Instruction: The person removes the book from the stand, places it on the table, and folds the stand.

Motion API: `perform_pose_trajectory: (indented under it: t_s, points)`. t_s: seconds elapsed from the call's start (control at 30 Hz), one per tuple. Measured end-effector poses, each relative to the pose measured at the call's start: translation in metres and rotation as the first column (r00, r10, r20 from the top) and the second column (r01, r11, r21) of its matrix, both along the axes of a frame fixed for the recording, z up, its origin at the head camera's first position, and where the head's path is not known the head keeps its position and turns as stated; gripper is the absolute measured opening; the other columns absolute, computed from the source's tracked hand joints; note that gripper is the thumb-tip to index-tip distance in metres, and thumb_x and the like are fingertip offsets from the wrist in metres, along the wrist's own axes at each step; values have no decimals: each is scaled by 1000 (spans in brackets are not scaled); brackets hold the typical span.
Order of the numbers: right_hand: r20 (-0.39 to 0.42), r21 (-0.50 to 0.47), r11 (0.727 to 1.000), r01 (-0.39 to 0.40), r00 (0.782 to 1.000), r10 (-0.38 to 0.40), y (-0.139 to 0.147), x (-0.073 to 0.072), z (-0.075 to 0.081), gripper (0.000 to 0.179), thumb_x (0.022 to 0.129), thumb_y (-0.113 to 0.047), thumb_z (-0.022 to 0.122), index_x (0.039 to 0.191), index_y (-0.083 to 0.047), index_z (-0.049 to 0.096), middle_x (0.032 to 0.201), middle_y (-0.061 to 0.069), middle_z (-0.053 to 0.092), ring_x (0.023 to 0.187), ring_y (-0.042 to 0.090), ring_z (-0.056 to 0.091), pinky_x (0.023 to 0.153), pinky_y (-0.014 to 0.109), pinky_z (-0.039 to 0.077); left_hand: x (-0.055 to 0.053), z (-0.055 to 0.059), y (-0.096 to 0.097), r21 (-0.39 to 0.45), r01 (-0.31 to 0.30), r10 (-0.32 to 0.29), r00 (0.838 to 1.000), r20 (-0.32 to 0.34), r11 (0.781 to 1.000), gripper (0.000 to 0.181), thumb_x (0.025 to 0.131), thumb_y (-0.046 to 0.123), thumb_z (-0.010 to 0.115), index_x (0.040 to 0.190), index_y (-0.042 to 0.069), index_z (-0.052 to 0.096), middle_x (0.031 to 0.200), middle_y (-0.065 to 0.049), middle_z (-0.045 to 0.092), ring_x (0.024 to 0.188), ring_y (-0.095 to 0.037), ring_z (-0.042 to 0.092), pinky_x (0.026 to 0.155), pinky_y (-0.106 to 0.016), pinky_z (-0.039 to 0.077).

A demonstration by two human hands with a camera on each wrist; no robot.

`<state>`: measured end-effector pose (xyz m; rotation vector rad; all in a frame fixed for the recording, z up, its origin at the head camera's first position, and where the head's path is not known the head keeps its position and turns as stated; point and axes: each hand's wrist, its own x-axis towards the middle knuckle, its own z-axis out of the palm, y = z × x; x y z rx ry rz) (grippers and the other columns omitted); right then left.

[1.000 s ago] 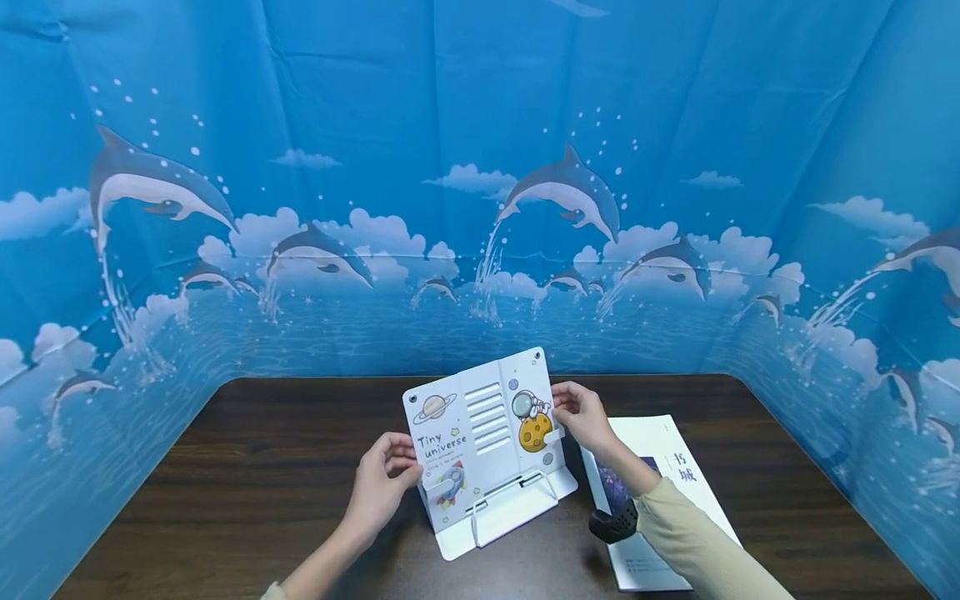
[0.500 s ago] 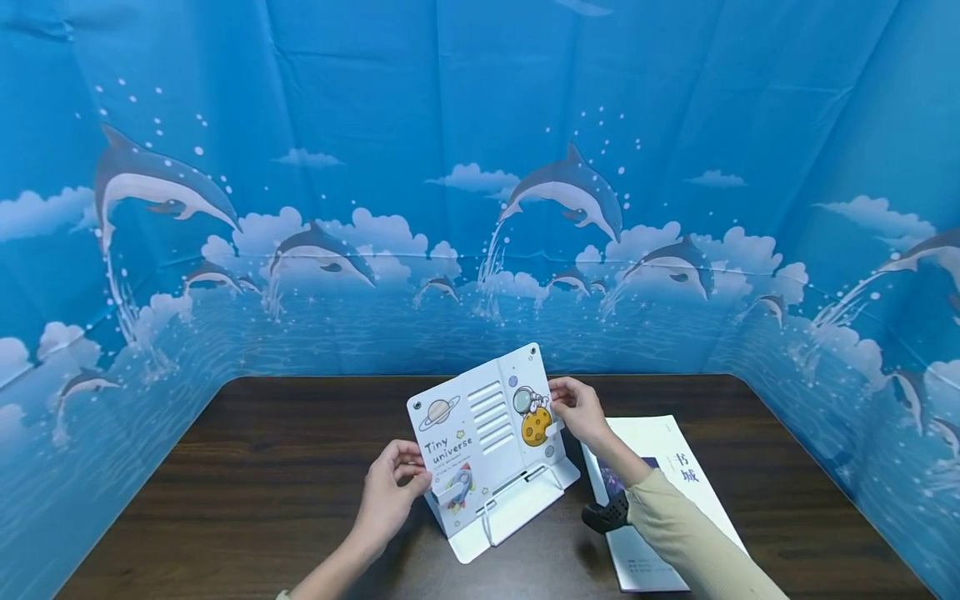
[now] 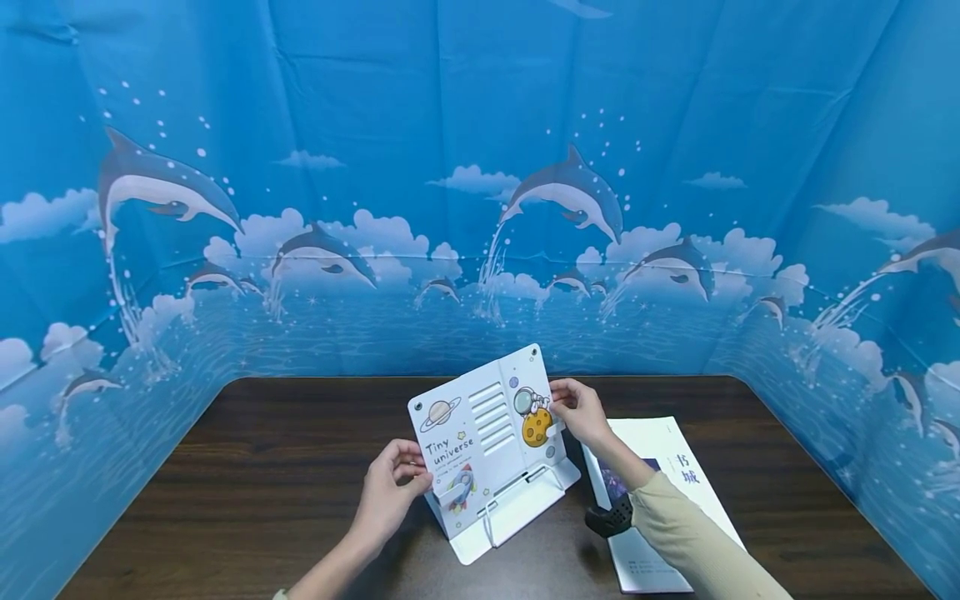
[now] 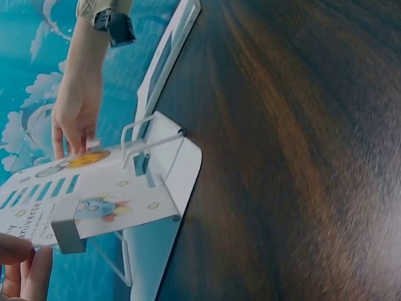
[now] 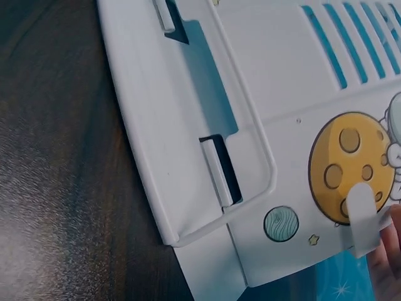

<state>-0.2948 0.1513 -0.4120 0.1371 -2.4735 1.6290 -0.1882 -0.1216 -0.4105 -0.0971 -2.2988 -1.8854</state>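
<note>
A white book stand (image 3: 495, 477) is standing between the two hands, which are holding its side edges. Its panel is leaning backward and slanting, the side at the right hand (image 3: 579, 410) being higher and farther. Near the left hand (image 3: 390, 487), a rocket, a ringed planet and the words "Tiny universe" are showing; near the right hand, an astronaut is lying on a yellow moon. Cut slots are running between them.

Free tabletop (image 3: 247, 475) left — stand (image 3: 497, 468) mid-table
</note>
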Motion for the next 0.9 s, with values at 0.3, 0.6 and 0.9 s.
perform_pose_trajectory:
  t_s: [0.3,0.6,0.9]
  points:
    - [1,11,1000,22,1000,-22,2,29,12,34,79,2,63,112,3,56,92,13,59,83,21,56,71,30,50,-12,28,-13,-17,-15,14,998,-60,1000,34,78,-6,64,110,-3,52,101,-15,56,82,-11,58,70,-17,49]
    - [167,-93,996,1,986,15,-9,71,-3,27,78,-1,65,104,5,58,80,7,59,68,14,55,61,30,52,-26,49,-20,-84,2,-15,989,-148,996,34,80,-2,63,113,1,55,104,-14,56,87,-16,57,72,-19,48]
    - [257,-124,990,-65,962,95,-23,103,-25,33,75,-6,66,102,11,55,78,5,59,66,11,56,60,32,53,-32,50,-19,-136,2,-22,988,-150,991,27,81,-3,62,107,1,61,101,-12,62,84,-15,57,68,-19,48]
